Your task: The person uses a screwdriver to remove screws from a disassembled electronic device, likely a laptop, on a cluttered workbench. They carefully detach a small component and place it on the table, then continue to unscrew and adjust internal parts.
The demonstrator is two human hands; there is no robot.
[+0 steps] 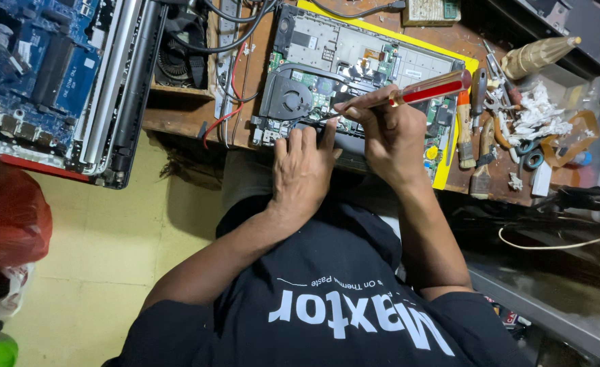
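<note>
An opened laptop lies on the wooden bench, its circuit board, round cooling fan and copper heat pipe exposed. My right hand grips a screwdriver with a clear red handle; its shaft slants down-left, tip at the board near the fan. My left hand rests flat on the laptop's near edge, fingers spread over the dark hinge strip, holding nothing.
A blue circuit board on another opened machine sits at far left. Black and red cables run beside the laptop. Tools, scissors and white scraps crowd the bench at right. A red plastic bag lies on the floor.
</note>
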